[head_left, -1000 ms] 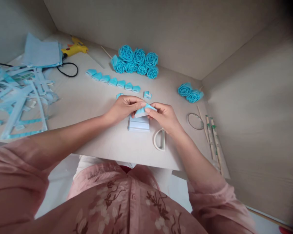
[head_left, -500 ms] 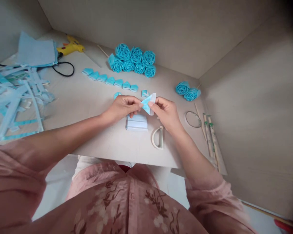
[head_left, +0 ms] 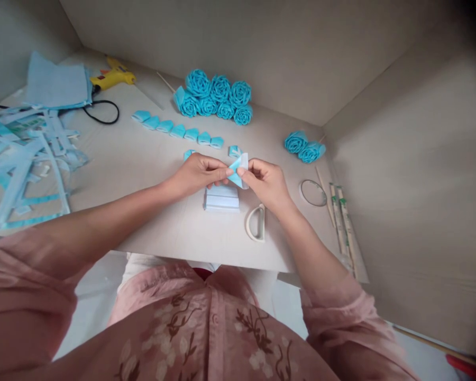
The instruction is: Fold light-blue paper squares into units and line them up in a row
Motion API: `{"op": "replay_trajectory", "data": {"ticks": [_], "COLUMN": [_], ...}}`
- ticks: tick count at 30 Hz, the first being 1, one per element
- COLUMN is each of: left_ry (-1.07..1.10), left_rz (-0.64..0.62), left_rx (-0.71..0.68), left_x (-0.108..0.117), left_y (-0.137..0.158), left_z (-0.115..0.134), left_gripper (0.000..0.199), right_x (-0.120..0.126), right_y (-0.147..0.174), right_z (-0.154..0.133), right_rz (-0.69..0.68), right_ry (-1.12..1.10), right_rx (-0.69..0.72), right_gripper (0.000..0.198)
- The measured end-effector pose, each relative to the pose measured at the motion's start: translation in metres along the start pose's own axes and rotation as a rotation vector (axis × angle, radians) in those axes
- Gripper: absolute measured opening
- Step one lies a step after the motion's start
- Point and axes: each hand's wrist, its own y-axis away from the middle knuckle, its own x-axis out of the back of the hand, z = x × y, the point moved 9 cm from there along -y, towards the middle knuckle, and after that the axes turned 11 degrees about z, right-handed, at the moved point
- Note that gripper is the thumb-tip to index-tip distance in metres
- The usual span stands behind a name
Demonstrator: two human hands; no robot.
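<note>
Folded blue piece [head_left: 240,162] has turned, held between left hand [head_left: 198,172] and right hand [head_left: 267,181], both pinching it.

Nine blue roses [head_left: 207,105] (one tape ring [head_left: 313,203])

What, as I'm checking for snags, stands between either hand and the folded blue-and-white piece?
Nothing visible: left hand and right hand pinch the folded blue-and-white piece directly. The pale pleated bundle lies on the tabletop, lower in view, not between.
</note>
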Motion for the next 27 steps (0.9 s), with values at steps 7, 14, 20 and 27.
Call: {"op": "replay_trajectory", "data": {"ticks": [7, 14, 20, 27], "left_ry": [0.016, 0.026, 0.076, 0.041], "left_rz": [0.065, 0.034, 0.003, -0.005], "left_rx": [0.015, 0.006, 0.008, -0.025], "left_x": [0.0043, 0.0001, -0.0026, -0.0056], "left_y": [-0.001, 0.0017, 0.0009, 0.0022], "left_z": [-0.003, -0.0014, -0.0021, -0.0012], "left_gripper": [0.031, 0.035, 0.037, 0.031], "right_x": [-0.002, -0.0044, -0.0044, -0.0081], "right_y": [0.0022, 0.0007, 0.002, 0.0053], "right_z": [-0.0094, -0.0038, -0.0053, -0.0078], "right_rz": [-0.037, -0.021, -0.026, -0.043], "right_ry": [-0.106, -0.137, -0.106, -0.165], "right_rx": [0.0, -0.017, -0.002, -0.032], "right_gripper": [0.055, 0.048, 0.041, 0.047]}}
